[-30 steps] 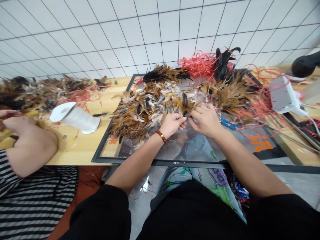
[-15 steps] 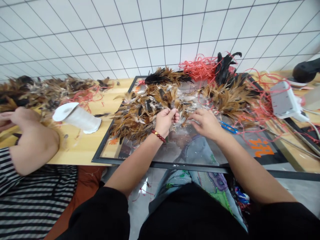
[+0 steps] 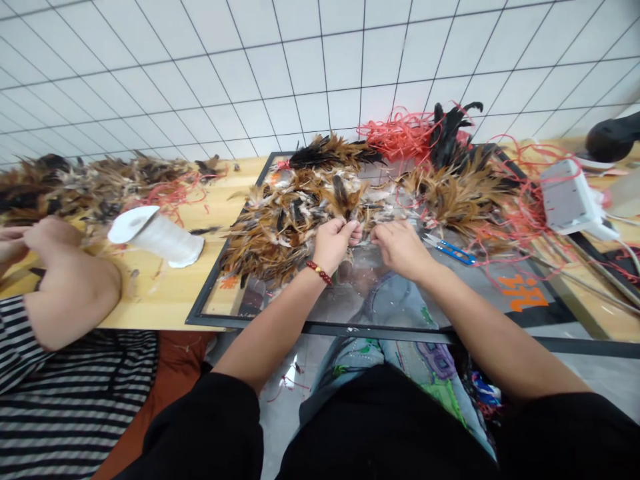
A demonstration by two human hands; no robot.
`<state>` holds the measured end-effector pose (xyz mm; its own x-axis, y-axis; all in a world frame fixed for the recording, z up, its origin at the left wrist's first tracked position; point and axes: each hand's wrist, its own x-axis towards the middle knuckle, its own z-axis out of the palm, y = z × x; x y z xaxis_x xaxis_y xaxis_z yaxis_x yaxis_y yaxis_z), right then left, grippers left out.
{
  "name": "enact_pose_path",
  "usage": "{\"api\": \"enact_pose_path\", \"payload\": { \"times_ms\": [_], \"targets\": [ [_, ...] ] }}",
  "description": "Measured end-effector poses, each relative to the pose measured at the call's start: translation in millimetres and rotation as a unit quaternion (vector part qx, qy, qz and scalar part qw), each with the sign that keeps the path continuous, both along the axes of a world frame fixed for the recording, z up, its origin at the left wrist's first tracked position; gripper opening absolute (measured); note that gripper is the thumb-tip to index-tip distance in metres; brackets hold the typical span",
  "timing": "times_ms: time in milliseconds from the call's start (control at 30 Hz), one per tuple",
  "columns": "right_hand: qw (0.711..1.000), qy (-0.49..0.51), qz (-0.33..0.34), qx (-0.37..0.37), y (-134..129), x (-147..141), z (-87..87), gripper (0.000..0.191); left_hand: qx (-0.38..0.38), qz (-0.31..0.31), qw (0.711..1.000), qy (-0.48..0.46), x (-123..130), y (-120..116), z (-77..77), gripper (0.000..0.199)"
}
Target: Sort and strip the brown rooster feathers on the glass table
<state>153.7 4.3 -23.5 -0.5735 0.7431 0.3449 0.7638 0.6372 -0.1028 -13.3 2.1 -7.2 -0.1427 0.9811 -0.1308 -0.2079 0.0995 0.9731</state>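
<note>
My left hand (image 3: 334, 245), with a red bead bracelet at the wrist, is closed on a small bunch of brown feathers (image 3: 343, 197) that stands up above its fingers. My right hand (image 3: 397, 248) is just to the right with its fingertips pressed together; what they hold, if anything, is too small to name. A large pile of brown and black feathers (image 3: 273, 233) lies left of my left hand on a black-framed glass panel (image 3: 320, 329). More brown feathers (image 3: 463, 200) lie beyond my right hand. Blue thread snips (image 3: 456, 252) rest beside my right wrist.
Red plastic string (image 3: 400, 133) is heaped by the tiled wall, with black feathers (image 3: 447, 137) beside it. A white spool (image 3: 165, 237) lies on the wooden table (image 3: 150, 293) at left, near another person's arm (image 3: 77, 287). At right are a white box (image 3: 570, 199) and cables.
My right hand has moved slightly left, nearer my left hand, and its fingers have closed together. More of the blue snips, including the blades, now shows.
</note>
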Motion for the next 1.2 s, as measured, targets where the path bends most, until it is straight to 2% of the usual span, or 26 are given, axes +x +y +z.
{"api": "enact_pose_path", "payload": {
  "times_ms": [167,333,567,700,767,833,967,1067,1133,1200],
  "targets": [
    [0.996,-0.018,-0.027,0.081,-2.4,4.7,7.0,0.023,-0.014,-0.035,0.998,0.057,1.9,-1.7,-5.6,0.025],
    [0.989,-0.063,-0.019,0.133,-4.0,4.3,11.8,0.023,-0.034,-0.082,0.991,0.097,3.3,-5.1,-5.1,0.030],
    [0.987,-0.064,-0.018,0.144,-5.5,4.4,14.9,0.024,-0.044,-0.163,0.979,0.115,2.4,-6.1,-5.1,0.028],
    [0.989,-0.047,-0.024,0.141,-5.0,3.0,14.2,0.026,-0.080,-0.219,0.967,0.106,1.4,-8.7,-1.5,0.031],
    [0.989,-0.033,-0.029,0.144,-4.1,3.6,13.5,0.026,-0.092,-0.223,0.967,0.084,1.0,-10.0,1.8,0.030],
    [0.989,-0.007,-0.051,0.139,-1.9,6.2,12.0,0.027,-0.087,-0.194,0.976,0.046,0.1,-10.3,5.2,0.028],
    [0.985,0.075,-0.132,0.077,7.3,15.2,3.3,0.022,-0.071,-0.115,0.990,-0.048,-3.4,-7.5,9.8,0.021],
    [0.969,0.221,-0.106,-0.034,15.1,17.1,-5.3,0.019,-0.081,-0.105,0.989,-0.068,-4.6,-6.1,10.2,0.021],
    [0.924,0.353,-0.050,-0.137,18.2,14.1,-8.1,0.024,-0.086,-0.132,0.986,-0.058,-3.8,-7.0,9.2,0.020],
    [0.870,0.442,-0.008,-0.219,18.9,9.5,-7.2,0.035,-0.089,-0.175,0.979,-0.047,-2.4,-8.7,7.8,0.018]
  ]
}}
